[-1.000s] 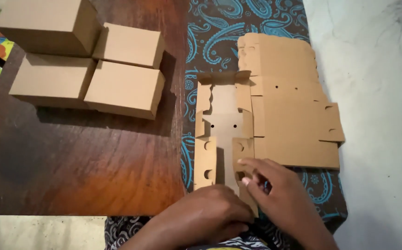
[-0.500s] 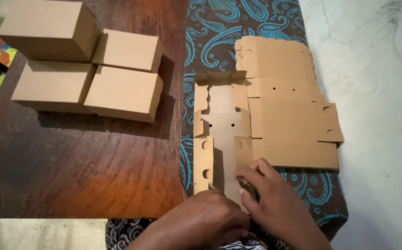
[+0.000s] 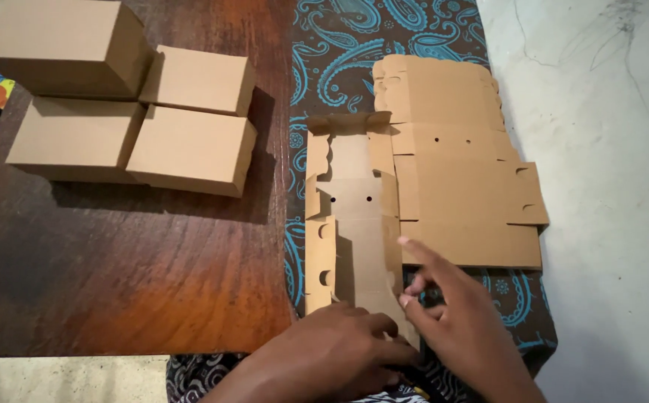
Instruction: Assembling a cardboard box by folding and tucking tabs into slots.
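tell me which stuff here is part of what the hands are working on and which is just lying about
In hand:
- flat box blank, partly folded, under both hands
- left hand pressing its near end
- right hand at its right flap

Lying about:
- stack of flat blanks
- four folded boxes on the wooden table
- paisley cloth

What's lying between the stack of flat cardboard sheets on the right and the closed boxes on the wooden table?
In the head view, the half-folded cardboard blank lies between the flat sheets and the closed boxes, on the paisley cloth; both hands work its near end.
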